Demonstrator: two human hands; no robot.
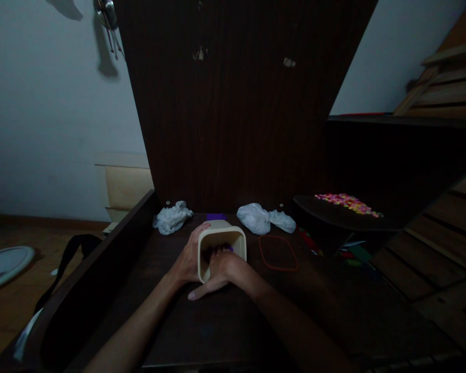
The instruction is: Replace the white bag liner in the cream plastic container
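A cream plastic container [241, 233] with rounded corners is tipped so its mouth faces me. My left hand [189, 257] is closed around its left side. My right hand [221, 267] reaches into the mouth, fingers inside and thumb stretched out below the rim. Dark contents and a bit of purple show by the fingertips, too dim to name. Behind the container lies a purple object [216, 216], partly hidden. A red-brown rounded-square frame, perhaps a lid [261, 249], lies flat to the right of the container.
Crumpled white plastic bags, one on the left [173, 217] and one on the right [254, 218], lie against the tall dark board [233, 114]. Small colourful pieces [347, 203] cover a corner shelf at right. A raised dark edge [101, 264] bounds the left side.
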